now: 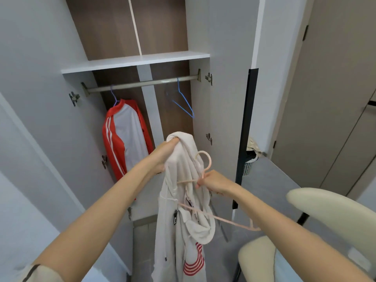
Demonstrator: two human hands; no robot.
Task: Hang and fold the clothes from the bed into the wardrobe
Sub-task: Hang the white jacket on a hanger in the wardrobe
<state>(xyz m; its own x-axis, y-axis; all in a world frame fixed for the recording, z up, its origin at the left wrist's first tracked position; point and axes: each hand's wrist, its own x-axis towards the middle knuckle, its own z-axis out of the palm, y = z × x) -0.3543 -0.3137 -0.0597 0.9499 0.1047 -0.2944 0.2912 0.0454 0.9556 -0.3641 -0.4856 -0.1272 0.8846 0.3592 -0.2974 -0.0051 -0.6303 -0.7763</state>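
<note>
I stand before the open wardrobe (134,62). My left hand (162,154) grips the bunched top of a cream hooded garment (181,200) with red stripes low down; it hangs in front of me. My right hand (213,183) pinches the neck of a pale pink hanger (205,161), whose arms run partly inside the cloth; one end sticks out at lower right. On the metal rail (142,83) hang a red-and-white jacket (126,137) on a purple hanger and a bare blue hanger (184,100).
White wardrobe doors stand open on both sides, the right one with a black edge (246,127). A cream chair (335,220) is at the lower right. A small basket (249,165) sits on the grey floor by a beige door (325,98).
</note>
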